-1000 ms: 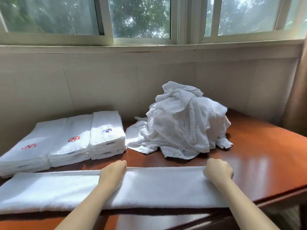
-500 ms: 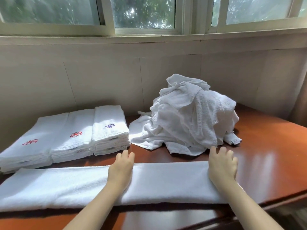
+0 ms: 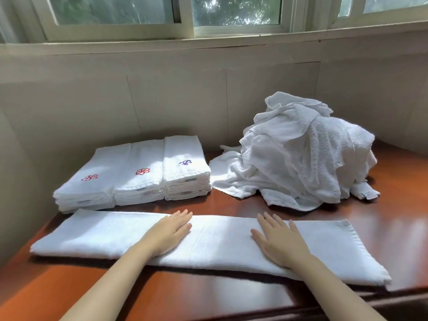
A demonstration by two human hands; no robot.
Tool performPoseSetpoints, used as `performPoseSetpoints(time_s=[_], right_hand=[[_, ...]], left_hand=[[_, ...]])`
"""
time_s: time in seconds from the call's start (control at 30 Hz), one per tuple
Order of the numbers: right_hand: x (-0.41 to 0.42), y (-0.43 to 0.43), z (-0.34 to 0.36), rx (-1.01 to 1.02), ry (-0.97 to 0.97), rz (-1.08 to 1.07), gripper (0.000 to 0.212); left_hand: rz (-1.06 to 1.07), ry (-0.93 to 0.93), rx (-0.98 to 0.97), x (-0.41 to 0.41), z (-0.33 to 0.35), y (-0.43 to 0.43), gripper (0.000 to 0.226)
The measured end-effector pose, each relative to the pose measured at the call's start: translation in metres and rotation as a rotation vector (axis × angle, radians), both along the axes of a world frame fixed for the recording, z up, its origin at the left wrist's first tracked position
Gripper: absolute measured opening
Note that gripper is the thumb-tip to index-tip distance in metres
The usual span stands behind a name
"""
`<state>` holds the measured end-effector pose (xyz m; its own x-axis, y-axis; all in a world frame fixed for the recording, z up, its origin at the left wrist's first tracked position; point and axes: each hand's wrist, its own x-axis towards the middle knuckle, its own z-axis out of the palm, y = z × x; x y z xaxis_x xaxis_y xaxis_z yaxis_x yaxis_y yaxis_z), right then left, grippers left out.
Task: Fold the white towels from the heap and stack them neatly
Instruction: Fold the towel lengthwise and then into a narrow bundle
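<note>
The left hand (image 3: 170, 232) and right hand (image 3: 278, 239), curled on the far edge a second earlier, lay flat and uncurled on the towel (image 3: 222, 237), a long strip across the counter (image 3: 398, 228). The lengthwise fold appeared complete; the heap (image 3: 301, 154) awaited.

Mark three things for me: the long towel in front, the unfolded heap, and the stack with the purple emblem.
long towel (image 3: 220, 239), head view, middle of its top face.
heap (image 3: 301, 158), head view, front of the crumpled mound.
purple-emblem stack (image 3: 185, 176), head view, top towel just below the emblem.
</note>
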<state>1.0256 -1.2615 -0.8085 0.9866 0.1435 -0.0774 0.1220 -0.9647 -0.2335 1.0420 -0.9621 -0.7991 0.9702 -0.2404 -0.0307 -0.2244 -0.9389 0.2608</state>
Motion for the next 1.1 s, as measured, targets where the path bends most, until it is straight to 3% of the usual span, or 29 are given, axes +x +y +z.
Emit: performPoseSetpoints(time_s=[0.07,0.2,0.37,0.43,0.5,0.6,0.63,0.7,0.77,0.93,1.1], right_hand=[[-0.001,0.004,0.001,-0.03,0.02,-0.046,0.065],[-0.001,0.057,0.013,-0.11,0.019,-0.069,0.074],[0.0,0.171,0.02,-0.005,-0.015,0.323,0.064],[-0.001,0.196,0.01,-0.03,0.005,0.348,0.065],[-0.001,0.206,0.0,-0.047,-0.044,0.324,0.068],[0.004,0.206,-0.006,-0.055,-0.068,0.326,0.073],[0.004,0.205,-0.006,-0.065,-0.066,0.333,0.075],[0.004,0.205,-0.007,-0.076,-0.06,0.338,0.078],[0.002,0.205,-0.007,-0.078,-0.064,0.348,0.079],[0.001,0.203,-0.007,-0.077,-0.067,0.363,0.079],[0.001,0.203,-0.006,-0.077,-0.062,0.371,0.079]], left_hand=[[0.069,-0.007,-0.014,-0.005,0.005,0.039,0.045],[0.289,-0.094,0.163,-0.025,0.017,0.112,0.042],[0.857,-0.241,-0.191,-0.071,0.014,0.149,0.048],[1.121,-0.285,-0.49,-0.088,0.007,0.154,0.056],[1.249,-0.399,-0.88,-0.096,0.001,0.161,0.051],[1.163,-0.398,-1.48,-0.089,0.011,0.169,0.055],[1.125,-0.354,-1.602,-0.084,0.015,0.171,0.055],[1.073,-0.257,-1.605,-0.074,0.019,0.173,0.049],[1.078,-0.204,-1.478,-0.063,0.016,0.177,0.044],[1.247,-0.311,-1.411,-0.048,0.017,0.189,0.046],[1.256,-0.451,-1.441,-0.05,0.016,0.174,0.037]])
